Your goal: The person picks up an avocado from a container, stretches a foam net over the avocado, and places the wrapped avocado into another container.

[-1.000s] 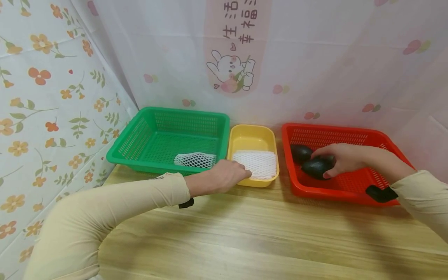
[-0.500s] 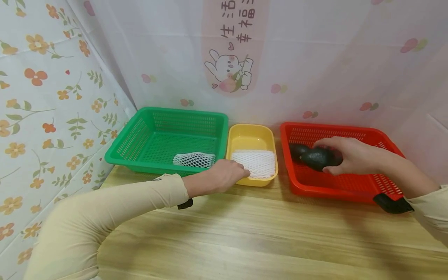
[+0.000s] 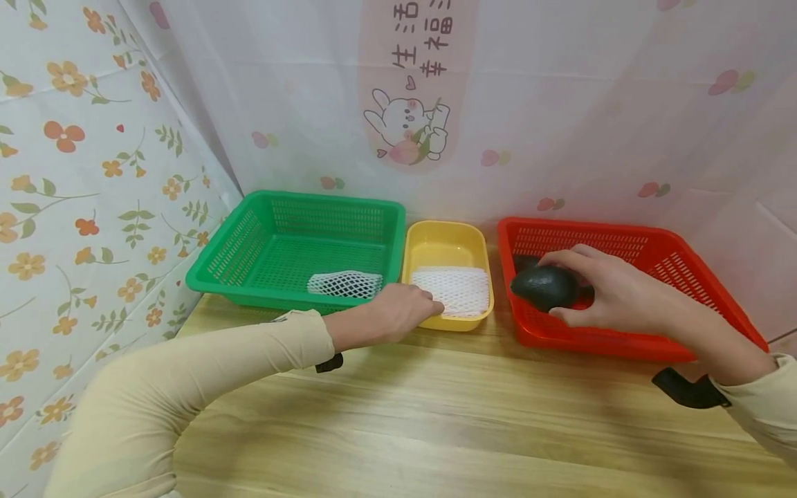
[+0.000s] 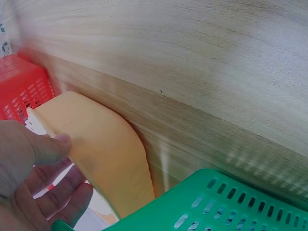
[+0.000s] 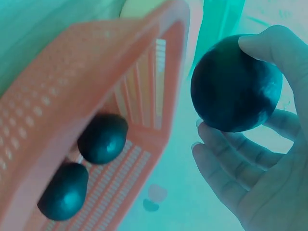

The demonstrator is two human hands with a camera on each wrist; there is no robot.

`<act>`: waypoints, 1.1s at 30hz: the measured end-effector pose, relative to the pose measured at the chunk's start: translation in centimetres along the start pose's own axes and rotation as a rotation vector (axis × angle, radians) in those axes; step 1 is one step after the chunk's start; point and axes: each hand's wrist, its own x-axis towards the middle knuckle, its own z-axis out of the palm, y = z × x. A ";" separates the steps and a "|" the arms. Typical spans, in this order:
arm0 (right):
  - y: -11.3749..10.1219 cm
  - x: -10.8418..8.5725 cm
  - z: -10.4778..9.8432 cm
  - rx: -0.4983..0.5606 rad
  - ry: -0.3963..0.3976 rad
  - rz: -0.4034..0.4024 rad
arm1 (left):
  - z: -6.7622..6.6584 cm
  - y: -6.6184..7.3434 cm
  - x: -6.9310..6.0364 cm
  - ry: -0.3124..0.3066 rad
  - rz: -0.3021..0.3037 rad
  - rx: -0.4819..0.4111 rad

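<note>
Avocado (image 3: 544, 288), one, dark green and smooth: held off the red basket (image 3: 613, 344) floor, near that basket's left rim, narrower end pointing toward the yellow tray (image 3: 445, 247). Right hand (image 3: 623, 294): gripping the fruit between thumb and fingers; thumb on one side, fingers along the other, as the right wrist view shows.

Further avocados, two: a first (image 5: 103, 138) and a second (image 5: 63, 192), both lying in the red basket, close to each other, apart from the held one.

Left hand (image 3: 398, 311): pinching the yellow tray at its near left edge, thumb against the outer wall, fingers on the other side of the rim.

Yellow tray: standing between the two baskets, a sheet of white netting (image 3: 453, 290) lying in its nearer half.

Green basket (image 3: 336, 216): slotted walls, left of the tray; one white net sleeve (image 3: 345, 283) inside, by the near wall toward the right corner.

Table (image 3: 405, 408): pale wood grain, beneath all three containers.

Backdrop: white cloth (image 3: 529, 83) with a printed rabbit behind; flowered cloth (image 3: 62, 228) at left.

Sleeves (image 3: 205, 370): cream, on both arms.
</note>
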 end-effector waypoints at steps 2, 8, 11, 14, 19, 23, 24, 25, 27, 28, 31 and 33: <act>-0.6 -0.1 0.3 0.001 0.008 -0.016 | 0.0 0.0 0.0 0.003 0.000 0.000; -2.1 -0.3 1.6 -0.004 0.036 -0.093 | 0.2 -0.1 -0.1 0.023 0.005 -0.003; -2.9 -0.5 2.4 -0.004 0.036 -0.138 | 0.3 -0.1 -0.1 0.029 0.008 -0.002; -3.5 -0.6 3.2 0.005 0.033 -0.184 | 0.3 -0.1 0.0 0.030 0.008 -0.006; -4.3 -0.4 4.5 0.014 0.022 -0.213 | 0.4 -0.1 0.0 0.027 -0.001 0.003; -4.8 -0.2 5.4 0.036 0.000 -0.196 | 0.3 0.0 0.0 0.022 -0.009 0.009; -4.9 -0.1 5.6 0.042 -0.006 -0.192 | 0.3 0.0 0.0 0.020 -0.011 0.007; -4.9 -0.1 5.8 0.047 -0.014 -0.189 | 0.3 0.0 0.0 0.018 -0.014 0.006; -5.1 -0.1 6.2 0.064 -0.029 -0.196 | 0.2 0.0 0.0 0.015 -0.017 0.003; -5.1 -0.1 6.4 0.075 -0.036 -0.200 | 0.3 0.0 0.0 0.013 -0.018 0.003; -5.4 -0.1 6.9 0.094 -0.062 -0.203 | 0.2 0.1 0.0 0.008 -0.020 0.004; -5.7 -0.1 7.4 0.100 -0.073 -0.201 | 0.2 0.1 0.1 0.001 -0.020 0.005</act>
